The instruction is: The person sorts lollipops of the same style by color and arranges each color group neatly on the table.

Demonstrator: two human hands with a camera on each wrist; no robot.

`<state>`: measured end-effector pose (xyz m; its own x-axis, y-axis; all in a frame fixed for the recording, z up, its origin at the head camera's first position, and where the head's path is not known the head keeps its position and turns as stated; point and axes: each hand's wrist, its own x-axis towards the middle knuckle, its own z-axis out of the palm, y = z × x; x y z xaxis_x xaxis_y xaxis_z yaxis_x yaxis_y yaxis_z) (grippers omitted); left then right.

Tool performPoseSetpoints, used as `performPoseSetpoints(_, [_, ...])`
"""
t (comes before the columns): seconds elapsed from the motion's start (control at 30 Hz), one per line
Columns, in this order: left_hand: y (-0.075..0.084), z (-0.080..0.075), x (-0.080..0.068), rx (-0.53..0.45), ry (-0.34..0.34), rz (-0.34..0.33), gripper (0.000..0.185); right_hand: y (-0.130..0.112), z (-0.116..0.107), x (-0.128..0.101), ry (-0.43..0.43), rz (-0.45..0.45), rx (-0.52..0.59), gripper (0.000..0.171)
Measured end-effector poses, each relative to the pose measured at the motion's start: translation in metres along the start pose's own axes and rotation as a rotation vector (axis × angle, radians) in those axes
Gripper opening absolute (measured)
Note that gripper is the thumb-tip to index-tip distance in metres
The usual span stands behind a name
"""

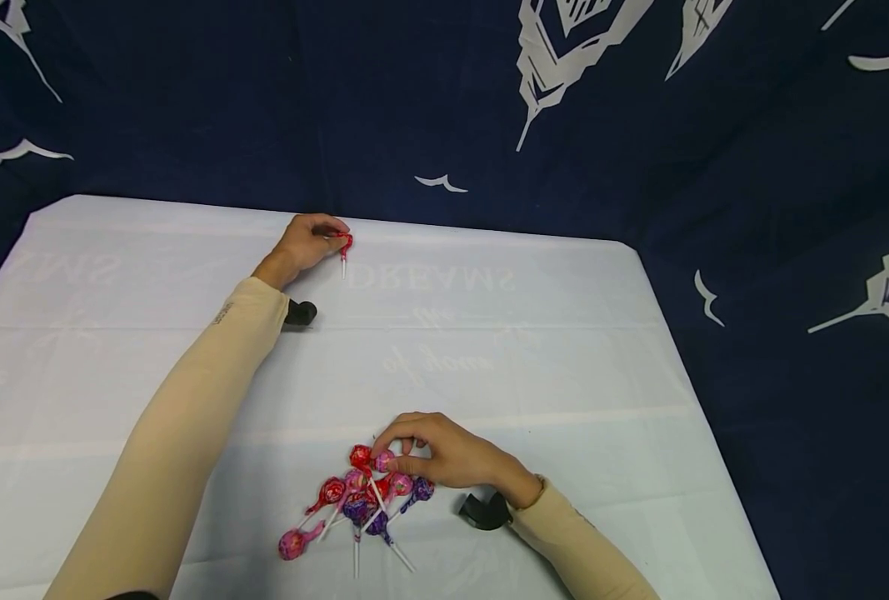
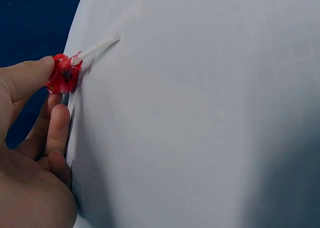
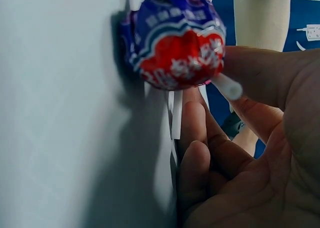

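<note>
Far across the table, close to its back edge, my left hand (image 1: 307,244) pinches a red-wrapped lollipop (image 2: 65,75) by its candy end between thumb and fingers. Its white stick points toward the near side, low over the cloth. My right hand (image 1: 451,450) is at a heap of lollipops (image 1: 356,507) in red, pink and purple wrappers near the front. There its thumb and forefinger pinch a pink lollipop (image 1: 384,461) at the heap's top right. In the right wrist view a purple-and-red lollipop (image 3: 182,45) hides those fingertips.
White cloth with faint lettering covers the table (image 1: 534,350). Behind and to the right hangs a dark blue cloth (image 1: 302,108) with white feather and bird prints. Black wrist mounts (image 1: 485,511) stick out from both sleeves. One pink lollipop (image 1: 292,544) lies at the heap's lower left.
</note>
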<state>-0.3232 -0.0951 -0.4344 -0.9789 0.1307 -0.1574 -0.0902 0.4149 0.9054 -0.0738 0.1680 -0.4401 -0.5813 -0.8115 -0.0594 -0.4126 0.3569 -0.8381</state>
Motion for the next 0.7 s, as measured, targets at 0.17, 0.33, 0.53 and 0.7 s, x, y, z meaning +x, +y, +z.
performPoseSetpoints(0.17, [0.0,-0.003,-0.002,-0.005,0.006,-0.001,0.034,0.0,0.0,0.0,-0.001,0.004,0.005,0.027])
performPoseSetpoints(0.33, [0.005,-0.011,-0.009,0.042,0.037,0.013,0.038,0.0,0.001,0.001,-0.007,0.002,0.01,0.026])
performPoseSetpoints(0.53, [0.015,-0.019,-0.025,0.102,0.019,0.065,0.039,0.001,0.0,0.0,0.001,-0.009,0.001,0.026])
performPoseSetpoints(0.7, [0.022,-0.023,-0.045,0.116,0.0,0.125,0.038,0.0,0.0,0.0,-0.001,-0.008,0.004,0.025])
